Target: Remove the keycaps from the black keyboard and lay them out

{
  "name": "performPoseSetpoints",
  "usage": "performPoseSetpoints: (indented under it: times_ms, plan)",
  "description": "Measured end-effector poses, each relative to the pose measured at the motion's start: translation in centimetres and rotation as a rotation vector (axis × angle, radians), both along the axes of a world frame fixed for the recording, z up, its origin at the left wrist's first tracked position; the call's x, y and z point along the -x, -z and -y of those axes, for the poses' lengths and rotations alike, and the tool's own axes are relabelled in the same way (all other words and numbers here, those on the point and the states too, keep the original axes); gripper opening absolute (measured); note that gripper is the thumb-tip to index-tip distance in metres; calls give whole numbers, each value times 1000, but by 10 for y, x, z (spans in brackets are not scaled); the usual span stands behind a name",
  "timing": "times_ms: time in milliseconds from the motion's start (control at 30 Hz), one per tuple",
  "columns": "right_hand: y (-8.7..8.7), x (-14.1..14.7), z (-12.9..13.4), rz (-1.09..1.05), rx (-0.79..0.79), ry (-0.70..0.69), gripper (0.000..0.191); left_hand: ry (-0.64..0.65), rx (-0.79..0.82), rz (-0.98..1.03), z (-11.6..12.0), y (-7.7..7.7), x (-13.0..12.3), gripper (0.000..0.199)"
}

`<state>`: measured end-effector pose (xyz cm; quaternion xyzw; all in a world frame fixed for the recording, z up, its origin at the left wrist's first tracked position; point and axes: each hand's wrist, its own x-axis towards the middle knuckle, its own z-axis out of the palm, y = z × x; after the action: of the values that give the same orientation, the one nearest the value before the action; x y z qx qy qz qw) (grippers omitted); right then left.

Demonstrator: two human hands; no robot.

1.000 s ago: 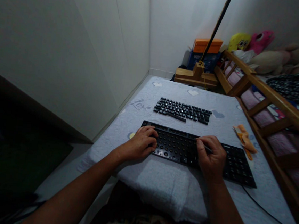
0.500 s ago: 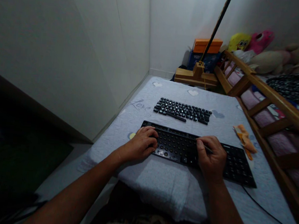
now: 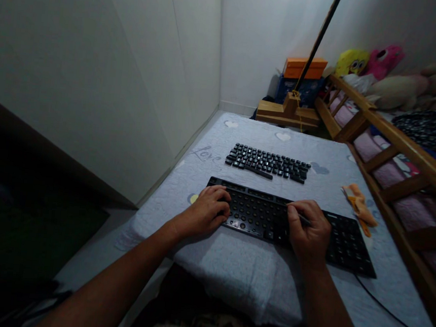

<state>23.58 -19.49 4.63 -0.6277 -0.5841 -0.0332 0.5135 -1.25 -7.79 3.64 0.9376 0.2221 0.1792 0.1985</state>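
Note:
A black keyboard [image 3: 254, 211] lies on the cloth-covered table, its left and middle parts bare of keycaps, the right part still with keys. My left hand [image 3: 211, 209] rests on its left end, fingers curled round the edge. Pinched in my right hand [image 3: 309, 227] is a thin tool [image 3: 303, 219], its tip over the keyboard right of the middle. Beyond the keyboard, loose black keycaps [image 3: 267, 161] lie in rows, with a long space bar [image 3: 258, 172] in front.
An orange cloth [image 3: 359, 205] with an orange-handled item lies at the right. A cable [image 3: 392, 312] runs off the keyboard to the lower right. A wooden bed rail [image 3: 399, 141] borders the table, and a wooden stand [image 3: 289, 114] is behind it.
The view has shifted very slightly. Both hands keep their places on the keyboard, with no visible change in grip.

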Motion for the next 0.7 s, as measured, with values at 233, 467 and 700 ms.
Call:
performPoseSetpoints:
  times_ms: [233,467,700]
  plan:
    - [-1,0,1,2,-23,0,10,-35,-38,-15,2,-1,0,10]
    - [-1,-1,3,-57,-73,13,13,-23,-48,22,6,-5,-3,13]
    - [1,-1,4,-101,-78,12,19,-17,-25,92,17,-5,-8,20]
